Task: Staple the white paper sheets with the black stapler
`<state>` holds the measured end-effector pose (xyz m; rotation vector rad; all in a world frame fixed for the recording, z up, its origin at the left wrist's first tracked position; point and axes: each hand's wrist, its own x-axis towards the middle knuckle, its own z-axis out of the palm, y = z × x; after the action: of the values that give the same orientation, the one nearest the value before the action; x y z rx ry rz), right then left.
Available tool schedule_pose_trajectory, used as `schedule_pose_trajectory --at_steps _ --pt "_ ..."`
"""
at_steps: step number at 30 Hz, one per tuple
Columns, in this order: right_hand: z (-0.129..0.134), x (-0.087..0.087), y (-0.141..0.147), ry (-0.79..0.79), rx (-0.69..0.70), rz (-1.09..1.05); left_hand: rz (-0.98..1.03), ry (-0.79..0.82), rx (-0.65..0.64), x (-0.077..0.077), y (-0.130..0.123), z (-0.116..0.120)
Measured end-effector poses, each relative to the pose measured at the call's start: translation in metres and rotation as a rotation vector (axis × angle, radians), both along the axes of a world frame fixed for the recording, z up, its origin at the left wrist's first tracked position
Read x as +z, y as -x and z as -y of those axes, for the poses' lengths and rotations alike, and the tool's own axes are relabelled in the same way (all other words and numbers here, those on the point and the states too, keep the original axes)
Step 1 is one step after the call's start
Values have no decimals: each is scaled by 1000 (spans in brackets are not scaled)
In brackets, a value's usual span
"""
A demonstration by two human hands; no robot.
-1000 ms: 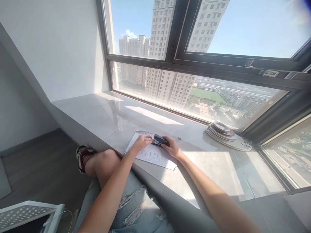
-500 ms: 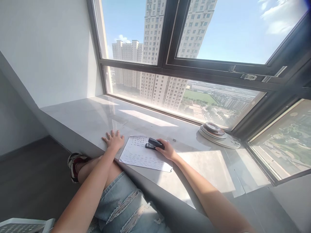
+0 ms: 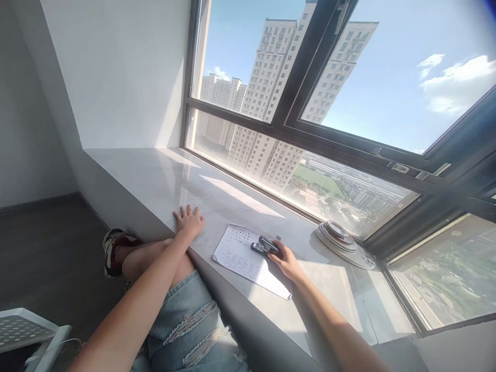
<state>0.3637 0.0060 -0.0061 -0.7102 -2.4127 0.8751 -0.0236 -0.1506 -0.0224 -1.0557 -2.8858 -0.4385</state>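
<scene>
A black stapler (image 3: 265, 247) is in my right hand (image 3: 287, 261), thumb and fingers closed round its rear end, over the right part of the paper. The paper (image 3: 242, 261), with handwriting and printed lines, lies on the grey windowsill (image 3: 155, 181). My left hand (image 3: 189, 221) rests palm down on the sill, left of the paper and apart from it, fingers spread and holding nothing. Just beyond the stapler, a small dark metallic piece (image 3: 278, 237) lies on the sill.
A stack of plates (image 3: 343, 243) stands at the right by the window frame. The window (image 3: 310, 134) runs along the sill's far side. A white perforated plastic piece (image 3: 29, 330) shows at bottom left, and my legs are beside the sill's front edge.
The view has tilted and shifted. Against the sill, my left hand now lies farther from the paper. My right hand still holds the stapler over the paper.
</scene>
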Motion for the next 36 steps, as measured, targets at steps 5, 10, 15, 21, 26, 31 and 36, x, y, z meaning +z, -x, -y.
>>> schedule_pose_trajectory --at_steps 5,10,15,21,26,31,36 --pt "-8 -3 -44 12 -77 -6 7 -49 9 -1 -3 0" --pt "-39 8 -46 -17 -268 -283 13 -70 4 -1 -4 1" --pt "-64 16 -28 -104 -115 -65 3 -84 -3 -1 -3 2" --pt "-62 8 -15 25 85 121 19 -77 0 -3 -2 2" --pt "-72 2 -11 -101 184 251 45 -157 -7 -3 -3 1" --pt "-75 -6 27 -134 169 322 14 -164 14 -3 -6 1" --pt "-66 -13 95 -219 279 292 15 -309 20 4 -4 12"
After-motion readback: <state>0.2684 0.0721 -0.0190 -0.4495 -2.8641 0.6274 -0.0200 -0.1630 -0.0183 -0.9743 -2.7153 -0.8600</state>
